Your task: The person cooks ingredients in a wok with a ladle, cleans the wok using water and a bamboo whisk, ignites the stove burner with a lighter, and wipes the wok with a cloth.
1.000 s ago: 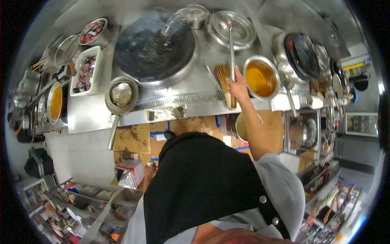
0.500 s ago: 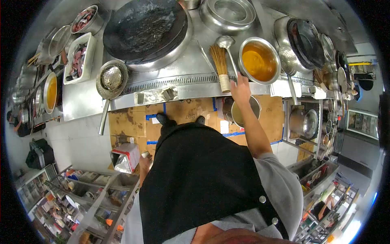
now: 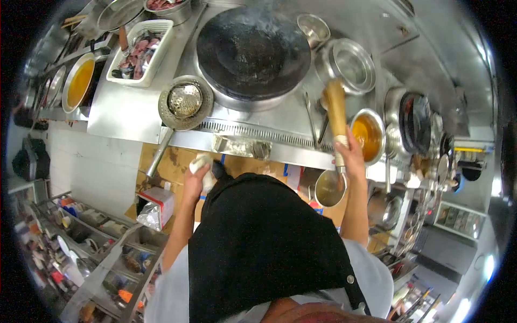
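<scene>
My right hand (image 3: pixel 351 156) is wrapped round the bound handle of a bamboo brush (image 3: pixel 336 110), its bristles blurred and pointing toward the back. Just right of it is a metal bowl of orange liquid (image 3: pixel 367 135). In my left hand (image 3: pixel 197 180) is a bunched white cloth (image 3: pixel 202 166), held in front of the counter edge. A large black wok (image 3: pixel 253 54) with smoke over it sits between and beyond my hands. The ladle lies partly hidden behind the brush.
A perforated strainer (image 3: pixel 185 102) rests left of the wok, its handle past the edge. Farther left are a white basket of meat pieces (image 3: pixel 141 54) and a bowl of yellow liquid (image 3: pixel 79 82). A pot (image 3: pixel 329 188) stands below the counter.
My right hand has gone from the ladle to the brush, now lifted off the counter. My left hand has risen with the cloth. Water no longer runs into the wok; the view has shifted.
</scene>
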A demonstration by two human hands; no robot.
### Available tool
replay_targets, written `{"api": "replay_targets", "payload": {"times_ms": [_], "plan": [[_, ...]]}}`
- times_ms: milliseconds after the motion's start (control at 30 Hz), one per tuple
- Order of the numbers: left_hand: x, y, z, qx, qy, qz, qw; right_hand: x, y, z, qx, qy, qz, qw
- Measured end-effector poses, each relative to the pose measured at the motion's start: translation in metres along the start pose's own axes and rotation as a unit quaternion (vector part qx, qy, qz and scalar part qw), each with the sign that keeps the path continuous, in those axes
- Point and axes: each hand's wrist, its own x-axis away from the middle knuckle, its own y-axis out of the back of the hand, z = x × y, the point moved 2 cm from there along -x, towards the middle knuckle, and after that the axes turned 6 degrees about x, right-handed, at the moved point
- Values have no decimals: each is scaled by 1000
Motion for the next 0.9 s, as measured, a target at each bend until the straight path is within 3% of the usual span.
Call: {"api": "replay_targets", "payload": {"times_ms": [67, 100, 133, 200, 267, 333, 400, 433, 467, 533, 600, 633, 667, 700, 800, 867, 900], "plan": [[-57, -21, -8, 129, 31, 38, 990, -6, 9, 45, 18, 52, -20, 998], [-73, -42, -31, 130, 88, -7, 988, -18, 14, 57, 85, 123, -36, 988], [-93, -57, -41, 155, 96, 61, 981, -29, 13, 68, 149, 191, -51, 969], [-124, -98, -61, 208, 100, 78, 970, -26, -19, 111, 289, 185, -90, 935], [-132, -138, -90, 185, 108, 10, 977, -44, -69, 148, 373, 184, -26, 909], [-139, -165, -114, 224, 92, 3, 970, -135, -117, 129, 504, 262, 124, 814], [-189, -181, -81, 159, -35, -106, 981, -217, -193, 147, 513, 256, 192, 797], [-196, -178, -78, 76, -51, -182, 979, -237, -223, 180, 450, 163, 177, 860], [-193, -175, -87, 49, -79, -193, 977, -245, -245, 206, 380, 67, 157, 909], [-179, -158, -114, -20, -139, -200, 970, -270, -279, 173, 321, 176, 90, 926], [-196, -143, -109, 59, -166, -169, 970, -258, -280, 133, 379, 305, 27, 873], [-195, -141, -119, 48, -178, -180, 966, -237, -264, 117, 403, 330, 48, 852], [-188, -136, -127, 34, -188, -193, 962, -202, -245, 120, 446, 277, 111, 844], [-180, -134, -131, 30, -184, -197, 963, -180, -224, 109, 449, 321, 119, 825], [-174, -135, -137, -12, -166, -204, 965, -197, -202, 123, 506, 264, 129, 811], [-179, -131, -132, -77, -136, -200, 967, -262, -228, 158, 511, 256, 80, 817], [-181, -130, -130, -83, -138, -195, 968, -286, -248, 182, 457, 248, 55, 852]]}}
